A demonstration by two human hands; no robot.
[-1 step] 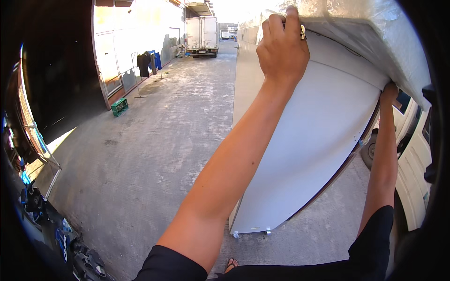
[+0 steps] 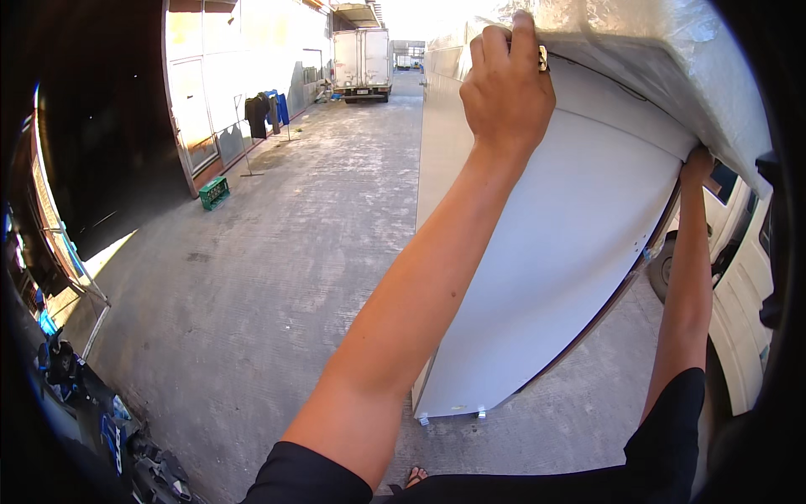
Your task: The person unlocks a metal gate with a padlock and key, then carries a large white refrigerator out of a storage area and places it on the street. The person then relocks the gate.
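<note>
A large white cabinet-like piece (image 2: 562,235) stands tilted in front of me, with small metal fittings at its lower edge. A slab wrapped in clear plastic (image 2: 646,34) covers its top. High up, my left hand (image 2: 508,84) has its fingers curled over the upper edge, just where the wrap begins; a gold-coloured ring-like piece shows beside the fingers. My right hand (image 2: 697,165) is closed around the far right upper corner, below the wrapped slab. Its fingertips are hidden behind the edge.
Concrete paving (image 2: 277,277) runs toward a parked white box truck (image 2: 362,65). A green crate (image 2: 214,193) and hanging dark clothes (image 2: 258,116) are by the left wall. Motorbike parts (image 2: 126,428) show at lower left. A cream vehicle (image 2: 739,311) stands close by my right arm.
</note>
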